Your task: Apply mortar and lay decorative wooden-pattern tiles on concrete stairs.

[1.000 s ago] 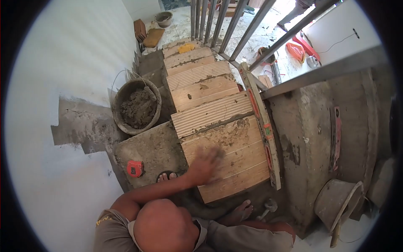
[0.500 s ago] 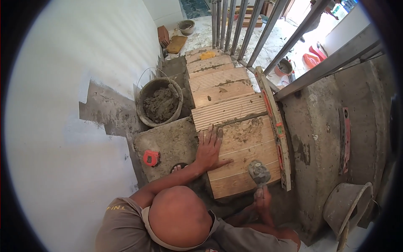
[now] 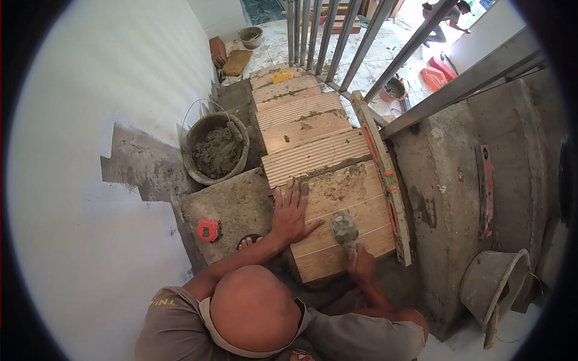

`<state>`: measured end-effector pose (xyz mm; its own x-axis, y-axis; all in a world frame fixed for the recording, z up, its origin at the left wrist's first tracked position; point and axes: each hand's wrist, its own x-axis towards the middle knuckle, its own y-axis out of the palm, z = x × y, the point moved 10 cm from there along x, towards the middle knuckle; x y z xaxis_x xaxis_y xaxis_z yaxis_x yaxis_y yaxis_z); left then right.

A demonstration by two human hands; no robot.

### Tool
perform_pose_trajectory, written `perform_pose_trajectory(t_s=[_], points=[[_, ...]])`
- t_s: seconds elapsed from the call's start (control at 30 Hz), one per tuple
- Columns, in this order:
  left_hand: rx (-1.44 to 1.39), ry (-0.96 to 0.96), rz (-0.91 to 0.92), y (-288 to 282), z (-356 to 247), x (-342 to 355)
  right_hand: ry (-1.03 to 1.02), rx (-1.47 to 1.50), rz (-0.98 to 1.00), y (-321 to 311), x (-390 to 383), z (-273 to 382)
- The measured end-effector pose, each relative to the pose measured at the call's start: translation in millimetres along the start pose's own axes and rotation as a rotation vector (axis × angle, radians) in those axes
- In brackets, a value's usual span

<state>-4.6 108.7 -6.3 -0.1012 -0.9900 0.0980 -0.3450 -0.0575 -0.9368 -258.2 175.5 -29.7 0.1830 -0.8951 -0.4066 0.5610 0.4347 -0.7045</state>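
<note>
My left hand (image 3: pixel 289 215) lies flat on a wood-patterned step tile (image 3: pixel 325 263), fingers spread, their tips reaching a ribbed tile strip (image 3: pixel 319 157) along its far edge. My right hand (image 3: pixel 362 263) is closed round the short handle of a mortar-caked mallet (image 3: pixel 344 228). The mallet head is over the middle of the tile; whether it touches is unclear. Wet mortar (image 3: pixel 337 186) smears the tile's far part. A long spirit level (image 3: pixel 385 174) runs along the right edge of the tiled steps.
Left stand a bucket of mortar (image 3: pixel 217 150) and a red tape measure (image 3: pixel 208 230) on bare concrete. Metal railing (image 3: pixel 403 51) rises at the far right. Another level (image 3: pixel 485 192) and a tipped bucket (image 3: pixel 489 280) are on the right. A person (image 3: pixel 448 18) is beyond the railing.
My right hand has moved the mallet left and slightly farther over the tile. The left hand stays pressed on the tile. The whole view has shifted slightly, and the distant person shows more.
</note>
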Motion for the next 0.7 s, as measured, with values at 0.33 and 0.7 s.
perform_pose_trajectory(t_s=[0.33, 0.7], points=[[-0.007, 0.005, 0.016, -0.6, -3.1, -4.7, -0.143, 0.017, -0.137, -10.6, -22.2, 6.1], [0.083, 0.071, 0.007, 5.9, 6.1, 68.7, 0.402, 0.357, -0.309, -16.9, -111.9, -103.7]])
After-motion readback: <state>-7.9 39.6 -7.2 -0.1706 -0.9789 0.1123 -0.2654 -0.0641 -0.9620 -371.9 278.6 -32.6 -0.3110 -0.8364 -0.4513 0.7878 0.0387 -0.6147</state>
